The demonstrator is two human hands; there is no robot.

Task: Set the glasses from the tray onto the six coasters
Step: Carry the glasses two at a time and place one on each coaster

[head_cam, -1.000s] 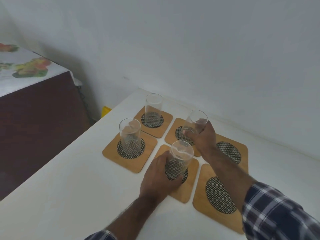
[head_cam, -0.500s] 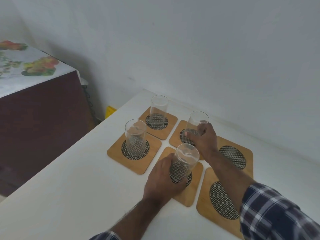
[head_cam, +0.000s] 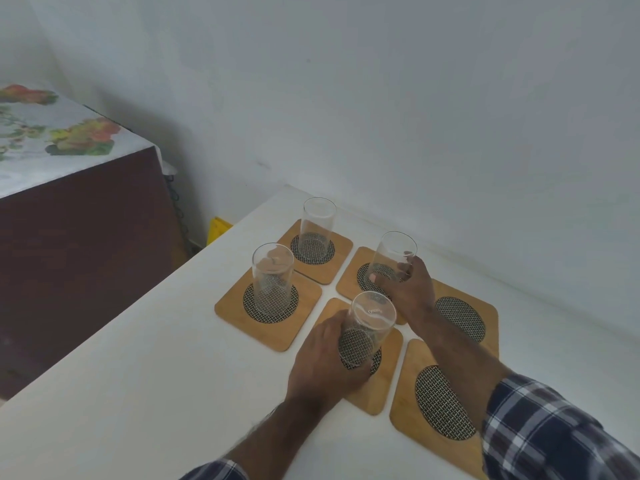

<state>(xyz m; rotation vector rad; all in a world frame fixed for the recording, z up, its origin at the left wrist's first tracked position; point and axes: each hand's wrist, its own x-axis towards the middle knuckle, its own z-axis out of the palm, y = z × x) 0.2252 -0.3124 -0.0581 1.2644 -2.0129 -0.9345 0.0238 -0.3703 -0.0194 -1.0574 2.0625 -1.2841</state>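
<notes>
Little has shifted since a second ago: both my hands stay wrapped around the same two glasses, only the view has swung a bit so the coasters sit lower and further right.

My left hand [head_cam: 325, 362] curls around the lower half of the near glass [head_cam: 367, 327], fingers closed on its wall, and its base sits over the mesh disc of the near middle coaster [head_cam: 377, 382]. My right hand [head_cam: 410, 289] grips the far glass [head_cam: 393, 258] low down too, thumb on the side facing me and fingertips round the back, over the far middle coaster [head_cam: 349, 282]. I hold both low, I think, so the bases land centred on the mesh and my knuckles stay clear of the neighbours (the coasters lie nearly edge to edge).

Two more glasses already stand free: one on the far left coaster [head_cam: 339, 268], one on the near left coaster [head_cam: 235, 313]. All four stand upright, long axis vertical, open mouths up; the far one in my right hand looks tilted slightly, though the wide lens may do that.

Two coasters on the right, the far right coaster [head_cam: 488, 313] and the near right coaster [head_cam: 405, 427], are still bare. No tray is in view, so I judge four of six placed once I let go.
</notes>
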